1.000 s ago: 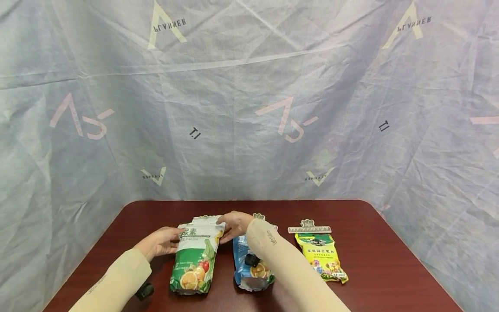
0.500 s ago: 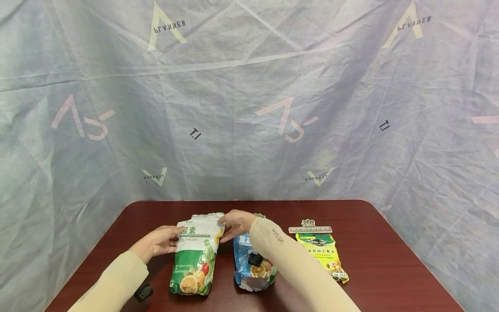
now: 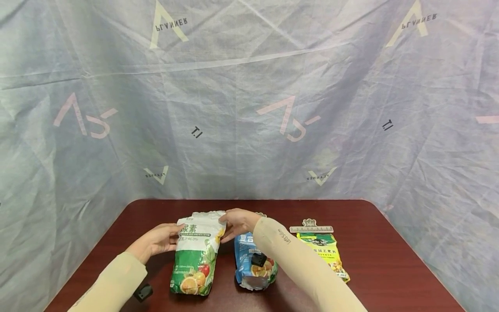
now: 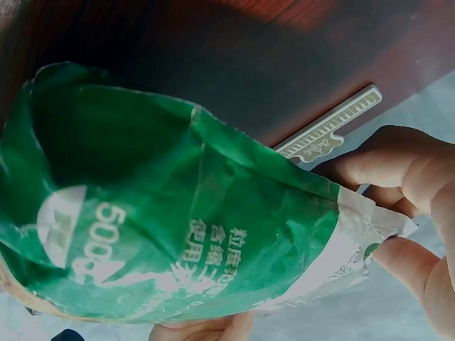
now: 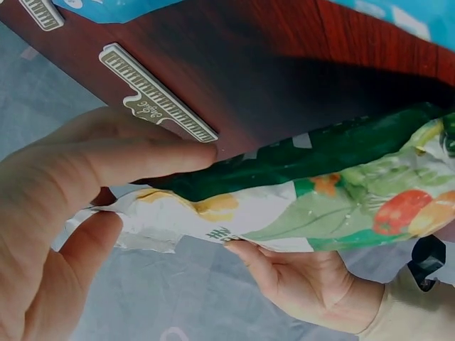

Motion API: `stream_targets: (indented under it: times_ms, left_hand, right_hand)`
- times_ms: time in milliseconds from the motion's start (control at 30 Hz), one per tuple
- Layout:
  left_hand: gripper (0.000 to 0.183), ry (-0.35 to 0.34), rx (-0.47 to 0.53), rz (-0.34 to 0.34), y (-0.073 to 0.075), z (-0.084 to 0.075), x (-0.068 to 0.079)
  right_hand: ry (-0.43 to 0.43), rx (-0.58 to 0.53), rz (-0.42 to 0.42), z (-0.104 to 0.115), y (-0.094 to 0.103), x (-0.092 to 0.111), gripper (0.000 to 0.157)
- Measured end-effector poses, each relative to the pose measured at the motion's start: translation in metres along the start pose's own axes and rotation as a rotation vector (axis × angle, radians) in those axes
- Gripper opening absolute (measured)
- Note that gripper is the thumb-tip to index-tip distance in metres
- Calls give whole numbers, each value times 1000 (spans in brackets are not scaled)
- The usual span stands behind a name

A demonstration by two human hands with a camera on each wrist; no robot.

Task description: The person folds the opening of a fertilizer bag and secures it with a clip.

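Observation:
A green and white fertilizer bag with fruit printed on it is tilted up between both hands, its lower end near the table. My left hand pinches its left edge, thumb on the printed front. My right hand pinches the upper right corner, thumb and fingers on opposite faces, as the right wrist view shows. The bag's top looks crumpled. Behind it on the table lies a flat ruler-patterned clip, hidden from the head view by the bag.
Right of the held bag lies a blue fertilizer bag, partly behind my right sleeve. Further right are a yellow fertilizer bag and another ruler-patterned clip above it. A grey printed cloth hangs behind the dark red table.
The top of the green and white bag has risen slightly and now covers the clip behind it. Both hands have kept their grip, and the right forearm has shifted a little right.

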State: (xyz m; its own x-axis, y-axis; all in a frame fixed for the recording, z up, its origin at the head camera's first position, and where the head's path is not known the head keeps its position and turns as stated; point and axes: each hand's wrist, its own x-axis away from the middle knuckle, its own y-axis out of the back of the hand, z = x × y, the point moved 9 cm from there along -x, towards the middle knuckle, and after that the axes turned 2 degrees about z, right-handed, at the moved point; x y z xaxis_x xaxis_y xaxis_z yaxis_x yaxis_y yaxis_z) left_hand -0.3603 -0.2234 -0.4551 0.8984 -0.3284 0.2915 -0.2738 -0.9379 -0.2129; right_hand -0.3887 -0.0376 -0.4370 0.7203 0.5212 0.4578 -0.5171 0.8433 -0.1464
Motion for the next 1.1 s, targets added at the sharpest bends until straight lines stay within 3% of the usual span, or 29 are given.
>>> stream_targets:
  times_ms: [367,633,1033,1100]
  left_hand:
    - [15,11,-8,12,-3,-3,5]
    - [15,3,-23,7,-1,-4,9]
    - [14,4,-52,-18,0,-8,14]
    - [14,0,-48,-5,-1,-9,15]
  right_hand:
    - [37,-7,40,6,-3,9,67]
    - [78,1,129,10,-7,14,44]
    - [100,-4,164,12,-7,16,27]
    - [101,-7,166,13,-7,17,32]
